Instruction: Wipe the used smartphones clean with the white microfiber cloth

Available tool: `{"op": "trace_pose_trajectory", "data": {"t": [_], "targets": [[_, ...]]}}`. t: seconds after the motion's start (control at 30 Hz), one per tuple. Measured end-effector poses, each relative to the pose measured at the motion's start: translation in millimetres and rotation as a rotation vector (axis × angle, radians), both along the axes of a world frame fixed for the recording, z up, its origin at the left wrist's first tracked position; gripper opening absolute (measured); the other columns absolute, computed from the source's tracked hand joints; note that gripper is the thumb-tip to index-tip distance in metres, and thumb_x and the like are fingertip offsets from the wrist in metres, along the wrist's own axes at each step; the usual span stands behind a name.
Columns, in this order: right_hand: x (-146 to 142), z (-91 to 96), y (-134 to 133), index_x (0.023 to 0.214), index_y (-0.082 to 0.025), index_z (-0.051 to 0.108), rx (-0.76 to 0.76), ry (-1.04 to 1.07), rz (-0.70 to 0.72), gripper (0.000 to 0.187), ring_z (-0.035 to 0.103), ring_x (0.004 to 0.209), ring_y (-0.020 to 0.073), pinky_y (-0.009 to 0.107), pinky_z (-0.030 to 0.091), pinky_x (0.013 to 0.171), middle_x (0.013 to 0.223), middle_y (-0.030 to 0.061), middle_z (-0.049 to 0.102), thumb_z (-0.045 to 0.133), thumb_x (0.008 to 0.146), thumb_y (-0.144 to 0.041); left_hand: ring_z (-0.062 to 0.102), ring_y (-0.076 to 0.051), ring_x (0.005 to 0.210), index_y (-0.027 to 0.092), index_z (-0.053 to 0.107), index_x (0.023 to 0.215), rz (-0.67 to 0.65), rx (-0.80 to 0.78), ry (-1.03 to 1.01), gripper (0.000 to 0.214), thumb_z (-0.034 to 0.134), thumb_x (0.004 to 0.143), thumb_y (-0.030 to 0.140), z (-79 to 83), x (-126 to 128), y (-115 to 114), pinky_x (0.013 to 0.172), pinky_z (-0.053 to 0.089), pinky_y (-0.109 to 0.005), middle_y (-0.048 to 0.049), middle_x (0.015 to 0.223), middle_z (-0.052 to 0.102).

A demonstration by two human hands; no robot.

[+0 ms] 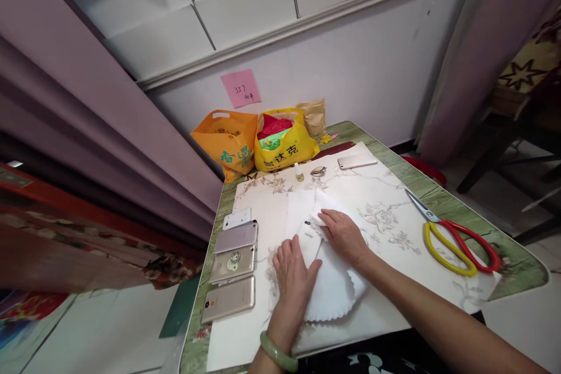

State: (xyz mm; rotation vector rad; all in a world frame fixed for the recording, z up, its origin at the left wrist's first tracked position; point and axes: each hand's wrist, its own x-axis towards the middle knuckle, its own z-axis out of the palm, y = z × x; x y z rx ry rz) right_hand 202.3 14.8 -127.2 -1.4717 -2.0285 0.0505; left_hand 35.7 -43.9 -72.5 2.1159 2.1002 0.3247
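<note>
A white smartphone (pixel 307 239) marked "honor" lies on the table in front of me, back side up. My left hand (pixel 293 272) holds it by its lower part, thumb on one side and fingers on the other; the lower end is hidden. My right hand (pixel 344 235) has a bunched piece of white cleaning cloth (pixel 331 289) under its fingers, pressed against the phone's upper edge by the camera. The cloth has a scalloped edge and spreads below and beside the phone. A green bangle (pixel 278 352) sits on my left wrist.
Several phones (pixel 232 262) lie in a column at the left; another phone (pixel 357 162) lies at the far right. Large scissors (pixel 451 239) with red and yellow handles rest on the right. A small bottle (pixel 299 172), glasses (pixel 318 172), an orange bag (pixel 228 143) and a yellow bag (pixel 284 149) stand at the back.
</note>
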Motion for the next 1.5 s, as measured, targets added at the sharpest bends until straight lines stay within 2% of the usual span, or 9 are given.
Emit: {"op": "trace_pose_trajectory", "data": {"t": [0.37,0.57,0.7,0.8,0.93,1.07,1.27,1.37,1.5], "targets": [[0.0,-8.0,0.3,0.116,-0.017,0.064,0.049,0.037,0.019,0.026,0.061,0.109,0.0259,0.041,0.049,0.096,0.121,0.0113,0.067,0.054,0.092,-0.016,0.049,-0.033,0.113,0.017,0.052,0.112,0.17,-0.171,0.013,0.075,0.087,0.049,0.035,16.5,8.8,21.4,0.095,0.037,-0.04,-0.011,0.113,0.053],[-0.1,-9.6,0.2,0.114,-0.02,0.065,0.075,0.087,0.026,0.029,0.063,0.105,0.0258,0.041,0.05,0.093,0.117,0.0099,0.068,0.052,0.089,-0.012,0.06,-0.027,0.099,0.02,0.049,0.111,0.097,-0.133,-0.076,0.036,0.064,0.078,0.019,29.8,13.9,0.9,0.08,0.04,-0.034,-0.0099,0.105,0.062],[0.8,-10.8,0.4,0.111,-0.022,0.067,0.07,0.174,0.04,0.033,0.064,0.104,0.0259,0.042,0.05,0.092,0.115,0.0089,0.069,0.047,0.087,-0.009,0.063,-0.025,0.074,0.022,0.051,0.088,0.091,-0.238,-0.418,0.02,0.063,0.073,0.015,36.6,0.5,3.9,0.065,0.038,-0.031,-0.0031,0.075,0.065],[5.1,-8.2,0.8,0.115,-0.023,0.065,0.049,0.329,0.017,0.034,0.063,0.108,0.0245,0.041,0.049,0.095,0.118,0.0076,0.068,0.044,0.089,-0.014,0.06,-0.019,0.055,0.021,0.051,0.084,0.174,-0.414,-1.021,0.027,0.072,0.066,0.022,37.3,-8.6,16.5,0.056,0.041,-0.028,0.0004,0.065,0.065],[13.4,-1.7,2.2,0.117,-0.022,0.063,-0.018,0.577,-0.01,0.031,0.063,0.106,0.0223,0.036,0.05,0.093,0.117,0.0075,0.067,0.044,0.094,-0.026,0.07,-0.022,0.072,0.016,0.06,0.103,0.3,-0.399,-1.737,0.047,0.081,0.062,0.025,27.0,-2.9,32.9,0.07,0.053,-0.032,-0.0065,0.081,0.074],[18.0,1.6,3.5,0.115,-0.021,0.064,-0.061,0.683,-0.019,0.029,0.065,0.101,0.0216,0.033,0.051,0.088,0.112,0.007,0.069,0.047,0.094,-0.032,0.073,-0.028,0.08,0.009,0.068,0.102,0.513,-0.334,-2.043,0.038,0.072,0.074,0.033,-0.3,12.9,48.1,0.079,0.057,-0.038,-0.0121,0.081,0.076],[23.0,6.3,2.2,0.111,-0.02,0.067,-0.043,0.781,0.004,0.027,0.065,0.098,0.0219,0.034,0.052,0.089,0.107,0.0076,0.07,0.054,0.093,-0.036,0.073,-0.027,0.087,0.009,0.064,0.116,0.588,-0.313,-2.134,0.046,0.074,0.077,0.032,-32.6,26.0,64.7,0.086,0.056,-0.04,-0.0128,0.09,0.077],[27.4,11.7,-0.2,0.111,-0.022,0.069,-0.014,0.805,0.195,0.025,0.064,0.106,0.0228,0.036,0.052,0.093,0.114,0.0091,0.068,0.055,0.094,-0.031,0.072,-0.029,0.091,0.009,0.066,0.115,0.54,-0.355,-2.116,0.053,0.074,0.077,0.044,-35.6,29.4,63.7,0.086,0.056,-0.039,-0.0146,0.094,0.076],[25.4,17.4,-5.1,0.118,-0.028,0.07,0.008,0.639,0.441,0.029,0.061,0.113,0.0238,0.039,0.054,0.095,0.125,0.0091,0.064,0.056,0.092,-0.026,0.07,-0.025,0.093,0.012,0.069,0.108,0.393,-0.184,-2.038,0.044,0.075,0.077,0.042,-35.7,32.3,58.1,0.087,0.054,-0.034,-0.0128,0.103,0.074]]}}
